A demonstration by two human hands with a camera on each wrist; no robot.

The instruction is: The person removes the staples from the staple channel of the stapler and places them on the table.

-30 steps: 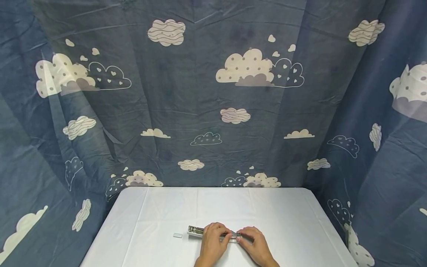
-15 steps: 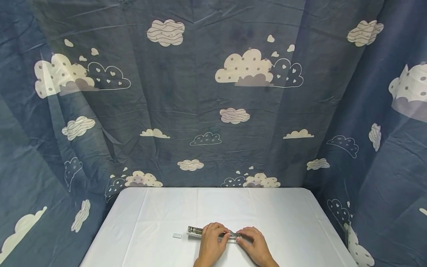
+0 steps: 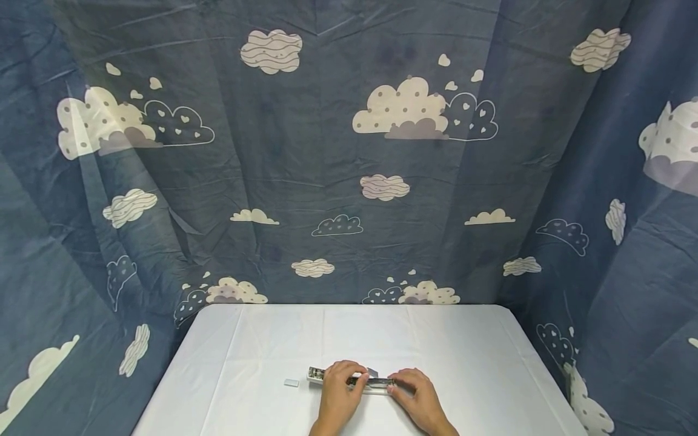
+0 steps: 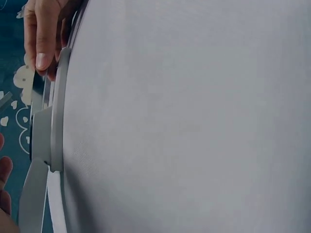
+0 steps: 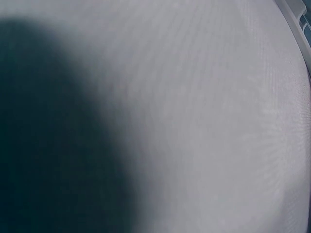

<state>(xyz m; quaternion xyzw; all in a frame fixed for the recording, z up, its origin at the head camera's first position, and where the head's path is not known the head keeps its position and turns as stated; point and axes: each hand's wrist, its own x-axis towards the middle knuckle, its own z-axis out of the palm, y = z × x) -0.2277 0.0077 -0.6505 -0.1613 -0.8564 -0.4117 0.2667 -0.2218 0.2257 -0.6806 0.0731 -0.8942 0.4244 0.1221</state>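
Observation:
A long grey stapler lies across the table, opened to show its dark metal channel. My right hand grips its right end; in the left wrist view that hand's fingers wrap the stapler. My left hand is over the stapler's left half, thumb and fingertips pinching a small grey strip, apparently staples, just above the channel. Part of that strip shows at the left wrist view's edge, near the left fingers. The left hand hides part of the stapler.
A small silver staple strip lies left of the stapler. The white-covered table backs onto dark blue curtains with cloud prints, which also hang at both sides. The right wrist view is mostly tablecloth and a dark blur.
My left hand has shifted slightly left, and the grey strip has come up and back from the channel between the hands. My right hand stays on the stapler's right end.

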